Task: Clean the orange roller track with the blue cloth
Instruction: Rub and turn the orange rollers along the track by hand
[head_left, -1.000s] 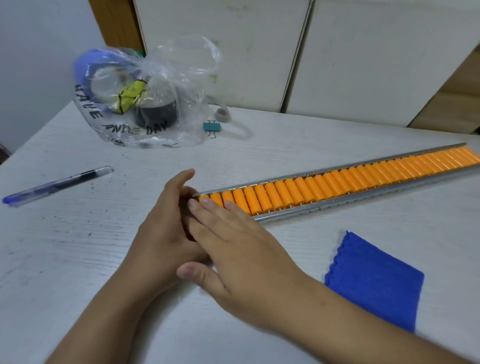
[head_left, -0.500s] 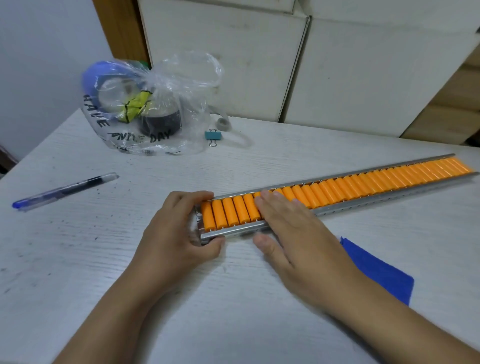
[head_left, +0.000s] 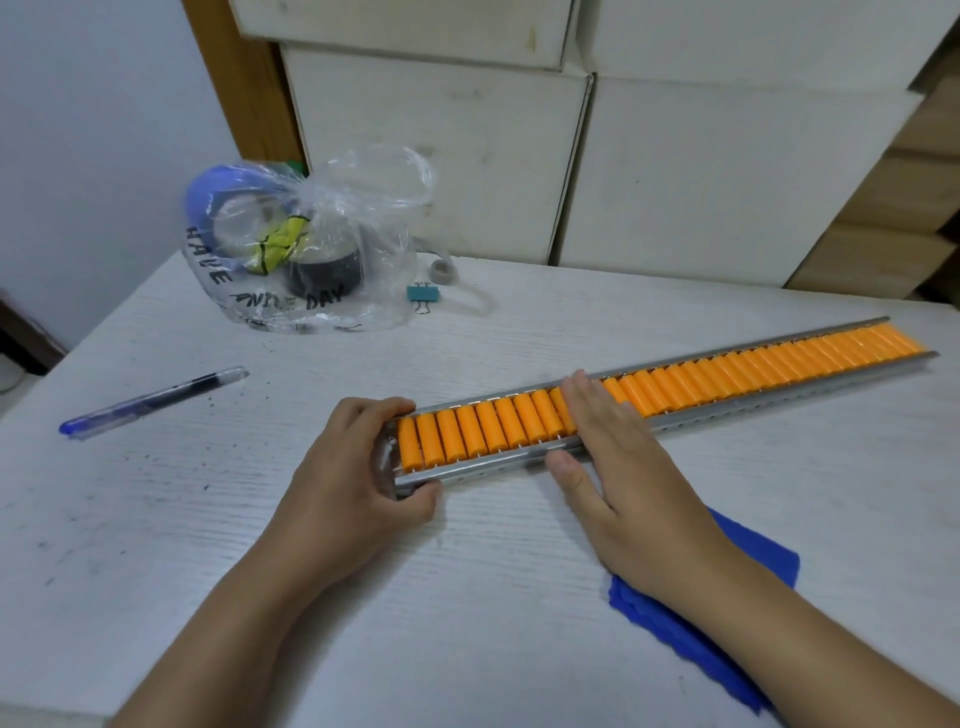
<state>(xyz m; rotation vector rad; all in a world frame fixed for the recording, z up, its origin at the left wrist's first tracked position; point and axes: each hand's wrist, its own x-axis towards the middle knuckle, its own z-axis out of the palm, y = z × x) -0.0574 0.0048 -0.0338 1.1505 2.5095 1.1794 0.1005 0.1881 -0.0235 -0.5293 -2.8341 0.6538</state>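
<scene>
The orange roller track (head_left: 727, 376), a long metal rail of orange rollers, lies on the white table from the centre out to the right edge. My left hand (head_left: 353, 467) grips its near left end, thumb on the front rail and fingers around the end. My right hand (head_left: 618, 467) lies flat across the rollers a little to the right of that end, fingers spread and thumb against the front rail. The blue cloth (head_left: 696, 639) lies folded on the table under my right forearm, partly hidden by it.
A clear plastic bag (head_left: 306, 249) holding tape rolls sits at the back left. Beside it are a teal binder clip (head_left: 423, 293) and a small grey ring (head_left: 443, 271). A blue pen (head_left: 150, 400) lies at the left. White boxes (head_left: 675, 171) stand behind the table.
My right hand has slid to the right along the rollers, baring the left end of the track. My left hand has closed around that end. The view has tilted down a little.
</scene>
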